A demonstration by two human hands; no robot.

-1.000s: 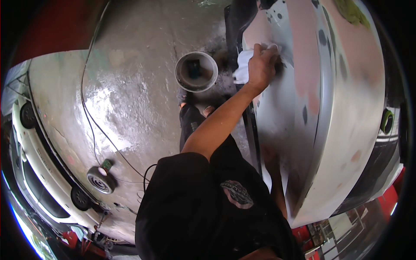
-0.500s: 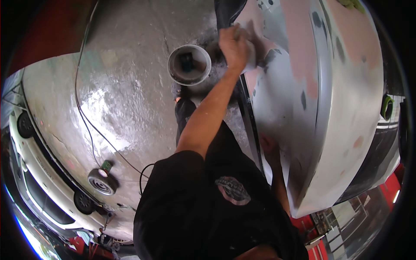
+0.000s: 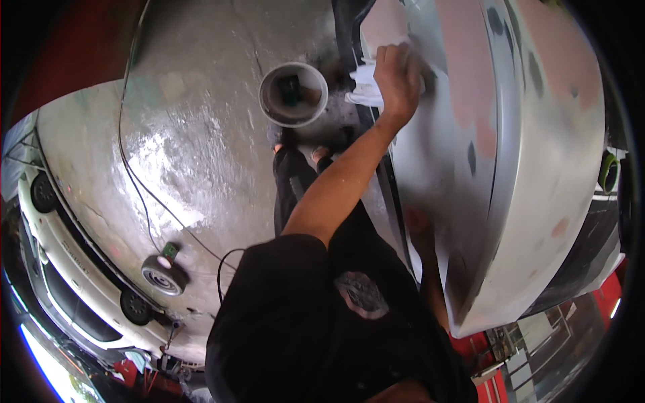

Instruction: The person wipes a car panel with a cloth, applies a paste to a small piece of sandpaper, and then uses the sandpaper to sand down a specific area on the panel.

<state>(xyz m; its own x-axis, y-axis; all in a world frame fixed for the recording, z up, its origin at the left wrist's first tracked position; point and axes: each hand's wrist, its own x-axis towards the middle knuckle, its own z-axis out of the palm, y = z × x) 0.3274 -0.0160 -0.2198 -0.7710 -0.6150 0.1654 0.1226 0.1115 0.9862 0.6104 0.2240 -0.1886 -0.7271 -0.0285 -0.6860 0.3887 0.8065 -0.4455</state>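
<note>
My left hand [image 3: 401, 82] is closed around a white cloth [image 3: 366, 87], pressed to the upper part of a car body panel [image 3: 437, 144]. The panel is dull white and grey with pink areas and dark patches. Loose folds of the cloth stick out to the left of the fingers. Lower down, my right hand [image 3: 418, 223] is at the same panel near its lower edge; its fingers are dim and hard to make out. A round bucket [image 3: 295, 125] stands on the floor left of the panel, with a dark green item [image 3: 290, 88] inside.
A small wheel [image 3: 163, 277] lies on the floor to the left, with a green object [image 3: 170, 252] on it. Thin hoses [image 3: 123, 151] run across the concrete floor [image 3: 201, 101]. A white car [image 3: 74, 262] stands at the far left. Red cabinets [image 3: 494, 389] show at the lower right.
My left hand has moved right along the panel with the cloth, whose white folds now show more clearly. My right hand stays about where it was.
</note>
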